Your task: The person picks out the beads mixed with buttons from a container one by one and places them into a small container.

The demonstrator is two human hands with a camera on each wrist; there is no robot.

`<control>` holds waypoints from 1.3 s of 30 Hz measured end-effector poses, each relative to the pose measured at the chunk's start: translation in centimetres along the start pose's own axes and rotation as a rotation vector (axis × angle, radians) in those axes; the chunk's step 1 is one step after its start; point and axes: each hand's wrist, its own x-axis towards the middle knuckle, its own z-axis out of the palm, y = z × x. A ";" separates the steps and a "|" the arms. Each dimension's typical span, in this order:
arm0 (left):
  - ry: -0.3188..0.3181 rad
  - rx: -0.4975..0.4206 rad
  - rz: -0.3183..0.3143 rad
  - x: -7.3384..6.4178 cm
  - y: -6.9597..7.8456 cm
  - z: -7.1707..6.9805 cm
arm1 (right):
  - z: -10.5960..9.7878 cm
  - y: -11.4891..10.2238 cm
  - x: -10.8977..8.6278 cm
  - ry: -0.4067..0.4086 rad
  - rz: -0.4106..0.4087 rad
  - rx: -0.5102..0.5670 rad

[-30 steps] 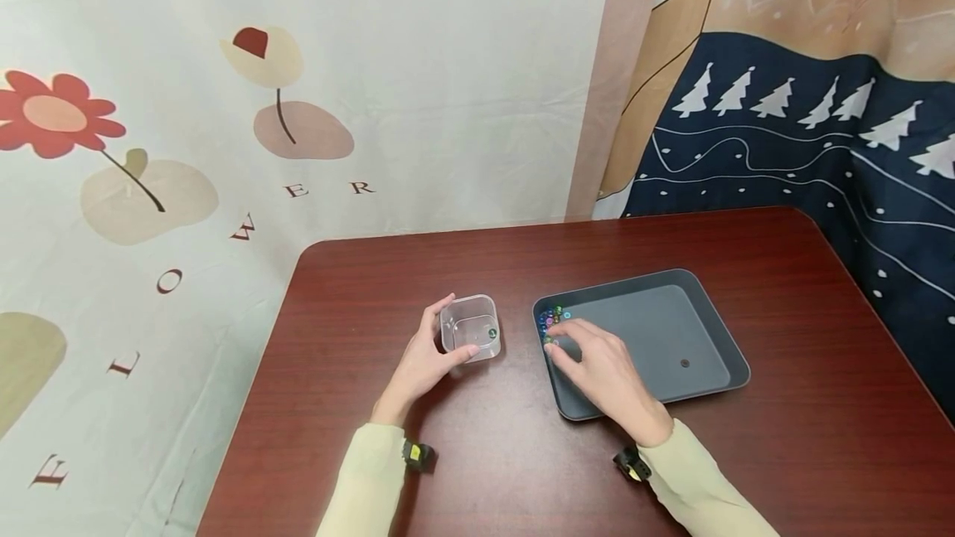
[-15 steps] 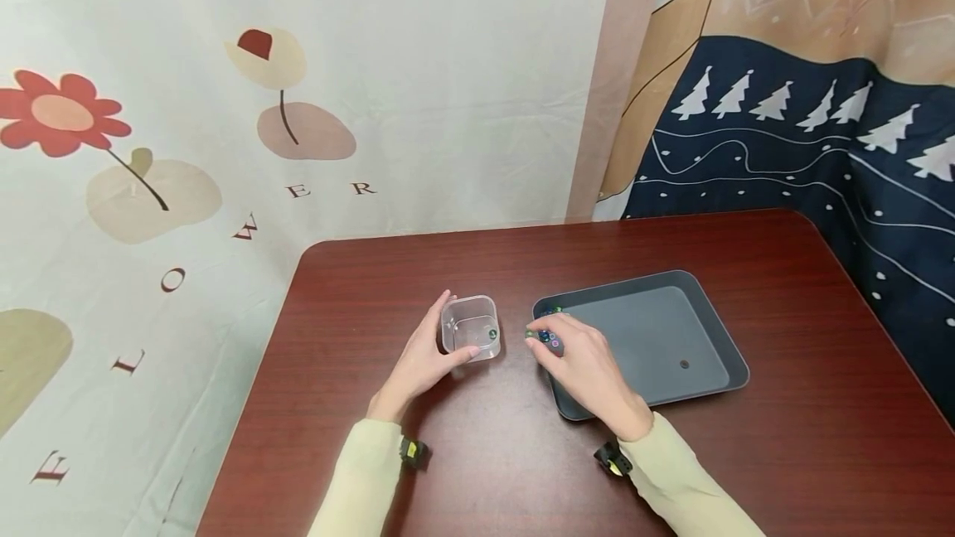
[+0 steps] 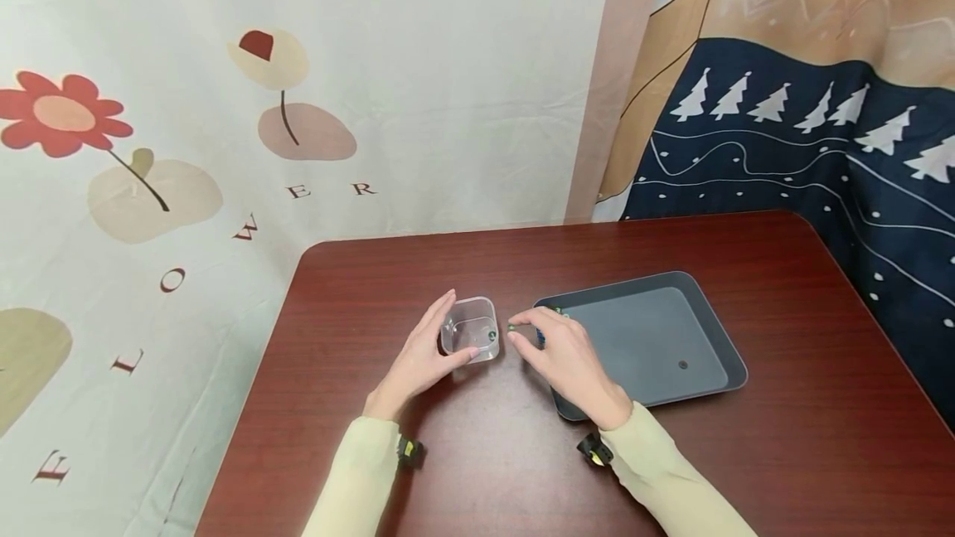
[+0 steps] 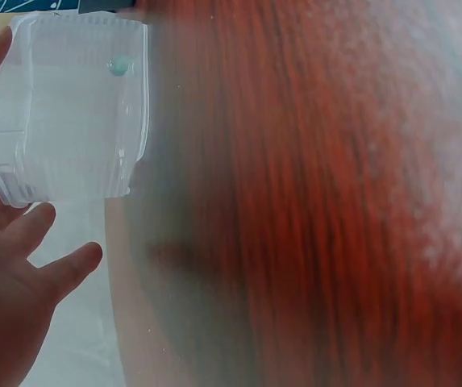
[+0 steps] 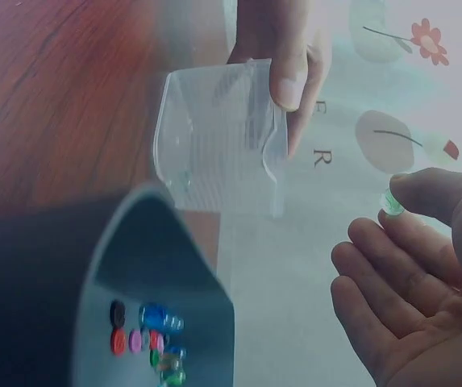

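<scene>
My left hand (image 3: 418,359) holds a clear square plastic container (image 5: 214,145), thumb at the near side and fingers along the left side. Inside the container lies one small greenish marble (image 4: 118,66). Between thumb and index finger, my right hand (image 3: 564,359) pinches a clear green glass marble (image 5: 391,201), just to the right of the container; its other fingers are loosely bent. Below that hand, the left end of a grey tray (image 3: 642,330) bears blue marbles (image 5: 156,316) and small red, pink and black button-like discs, mostly hidden by the hand in the head view.
One dark button (image 3: 683,365) lies alone near the tray's right end. The reddish-brown table (image 3: 477,471) carries everything. A curtain with flower prints (image 3: 448,89) hangs behind it, and a dark tree-patterned cloth (image 3: 776,147) hangs at the right.
My right hand has lifted from the pieces at the tray's left end and moved left toward the container, with the green marble pinched. The left hand and container have stayed nearly still.
</scene>
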 end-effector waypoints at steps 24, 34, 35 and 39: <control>-0.053 0.113 0.011 -0.4 -0.6 -0.2 | 4.9 -0.9 2.7 -0.017 -0.074 -0.077; -0.053 0.090 0.019 -0.3 -0.7 0.0 | 5.4 -0.6 2.6 0.012 -0.128 -0.085; -0.050 0.086 0.021 -0.4 -0.7 0.0 | 5.3 -0.6 2.5 0.011 -0.125 -0.082; -0.042 0.076 0.032 -0.3 -0.7 0.1 | 4.2 -0.9 2.2 0.008 -0.091 -0.058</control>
